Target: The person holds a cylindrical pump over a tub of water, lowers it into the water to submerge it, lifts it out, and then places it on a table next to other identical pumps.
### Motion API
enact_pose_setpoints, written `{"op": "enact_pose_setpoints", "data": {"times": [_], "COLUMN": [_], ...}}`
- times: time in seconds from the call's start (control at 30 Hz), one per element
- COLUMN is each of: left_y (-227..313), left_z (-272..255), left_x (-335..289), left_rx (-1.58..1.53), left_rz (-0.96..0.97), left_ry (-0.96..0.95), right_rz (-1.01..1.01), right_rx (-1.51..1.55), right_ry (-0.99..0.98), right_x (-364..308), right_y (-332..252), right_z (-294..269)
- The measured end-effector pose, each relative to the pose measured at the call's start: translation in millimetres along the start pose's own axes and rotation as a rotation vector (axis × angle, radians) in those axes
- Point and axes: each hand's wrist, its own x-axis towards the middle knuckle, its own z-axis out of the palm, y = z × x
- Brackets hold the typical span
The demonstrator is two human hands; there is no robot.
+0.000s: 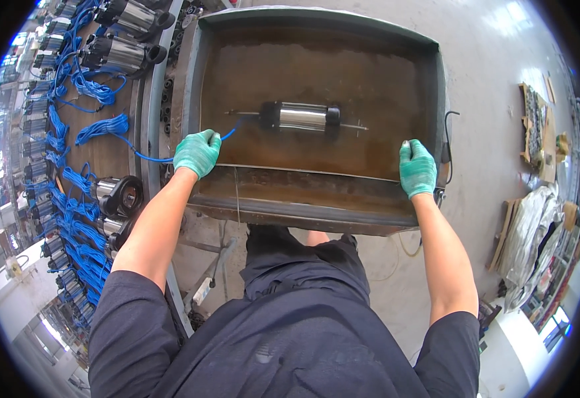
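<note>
A cylindrical motor (302,117) with a shiny steel body and black ends lies across the brown-looking tank (316,18), a thin rod sticking out at each side. Blue cable (232,132) runs from its left end to my left hand (197,154), and comes out again on the hand's other side. That green-gloved hand is closed at the tank's left side, around the cable as far as I can see. My right hand (417,167), also gloved in green, is closed at the tank's right side near the front. Whatever its curled fingers grip is hidden. A thin pale edge (310,172) stretches between both hands.
On the left, a bench holds several steel-and-black motors (114,54) and bundled blue cables (104,128). A bent dark rod (449,142) stands at the tank's right side. Farther right, pallets (509,232) and a grey sheet covering (532,229) rest on the floor.
</note>
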Motion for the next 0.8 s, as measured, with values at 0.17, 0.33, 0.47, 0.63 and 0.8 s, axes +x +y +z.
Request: {"op": "enact_pose_setpoints", "data": {"times": [0.17,0.33,0.47,0.63,0.8], "left_y": [5,6,4,0,-2], "left_z": [-5,-1,0,2,12], "left_x": [-2,-2,-3,-6,3], "left_rx": [0.001,-0.021,-0.022,-0.057,-0.167], "left_rz": [0.002,0.010,-0.004,0.035,0.237], "left_ry": [0.001,0.014,0.006,0.107,0.259], "right_rz": [0.001,0.015,0.011,0.014,0.042], "right_rx": [0.005,0.012,-0.006,-0.003,-0.015], "right_ry": [0.010,0.000,-0.014,-0.002,0.002], "right_x": [0,0,0,-1,-3], "right_y": [2,4,3,2,-3], "right_z": [0,-1,-2,0,-4]}}
